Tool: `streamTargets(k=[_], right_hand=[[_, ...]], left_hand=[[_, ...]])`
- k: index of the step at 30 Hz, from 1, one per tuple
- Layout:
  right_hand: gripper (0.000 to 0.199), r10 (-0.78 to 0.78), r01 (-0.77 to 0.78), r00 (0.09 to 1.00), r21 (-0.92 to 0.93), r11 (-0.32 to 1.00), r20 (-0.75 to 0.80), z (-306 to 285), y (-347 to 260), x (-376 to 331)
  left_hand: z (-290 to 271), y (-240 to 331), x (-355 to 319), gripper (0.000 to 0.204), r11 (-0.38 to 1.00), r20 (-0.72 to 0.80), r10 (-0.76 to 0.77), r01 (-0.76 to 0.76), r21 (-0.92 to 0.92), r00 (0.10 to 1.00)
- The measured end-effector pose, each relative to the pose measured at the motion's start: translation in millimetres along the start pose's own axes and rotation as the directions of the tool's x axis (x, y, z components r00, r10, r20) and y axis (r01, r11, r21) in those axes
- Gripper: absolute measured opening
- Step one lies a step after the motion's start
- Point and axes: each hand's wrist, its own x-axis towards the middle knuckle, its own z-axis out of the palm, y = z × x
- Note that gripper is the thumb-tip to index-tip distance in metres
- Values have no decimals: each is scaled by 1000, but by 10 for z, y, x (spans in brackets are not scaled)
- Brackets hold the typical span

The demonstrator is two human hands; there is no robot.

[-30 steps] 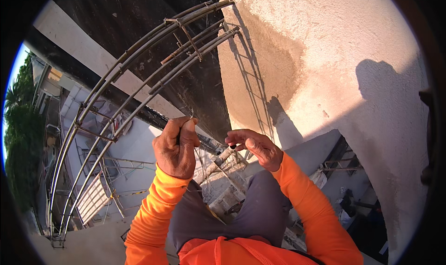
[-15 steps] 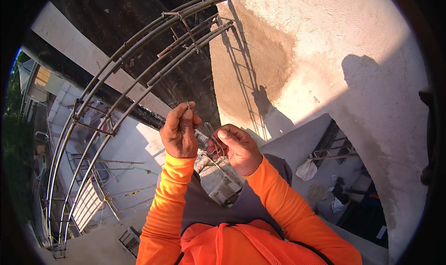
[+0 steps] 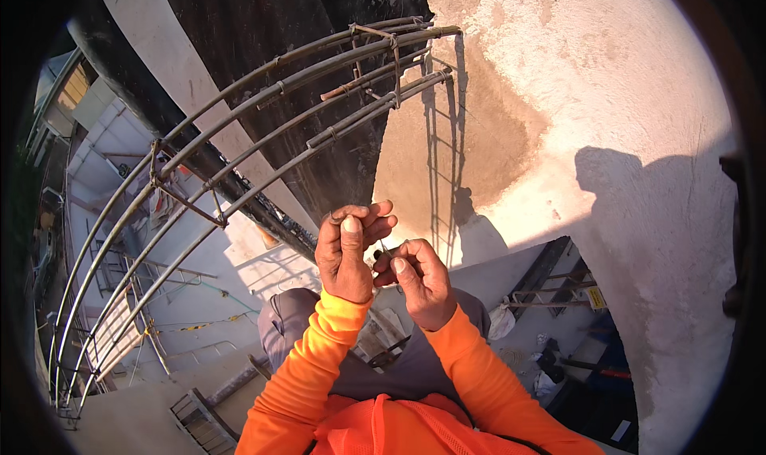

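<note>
Both my hands are raised close together in front of me, in orange sleeves. My left hand [image 3: 345, 251] is closed with the thumb up, pinching a thin tie wire [image 3: 384, 249]. My right hand [image 3: 416, 278] sits just to its right, fingers curled on the same thin wire and a small dark piece; the two hands nearly touch. A long cage of curved steel reinforcing bars [image 3: 239, 148] arcs from the lower left up to the top centre, above and left of my hands.
A rough plastered wall [image 3: 606, 104] fills the right, with my shadow on it. A dark slab [image 3: 271, 48] runs behind the bars. Far below lie a concrete deck with more rebar [image 3: 136, 295], a ladder-like frame [image 3: 199, 415], and tools and debris [image 3: 558, 359] at lower right.
My hands came together from apart and now work the wire close up. The view tilted, so the rebar cage sits higher and further right.
</note>
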Motion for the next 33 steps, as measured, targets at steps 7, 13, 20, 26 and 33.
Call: streamTargets(k=[7,13,20,26,33], right_hand=[[18,21,-2,997,-231,973,80,27,-9,58],[20,-127,199,975,-457,867,183,109,-32,42],[15,-56,68,998,-416,907,41,84,3,30],[15,-272,287,954,-644,709,126,1,64,72],[21,39,-24,998,-300,954,45,-117,129,23]], left_hand=[[-234,84,103,24,850,23,-360,338,-405,933],[-370,124,140,22,883,-61,-315,269,-384,947],[-521,-1,95,23,855,-72,-340,276,-440,938],[-541,-42,60,23,822,-109,-403,308,-478,909],[-530,-120,25,22,909,-103,-367,333,-249,925]])
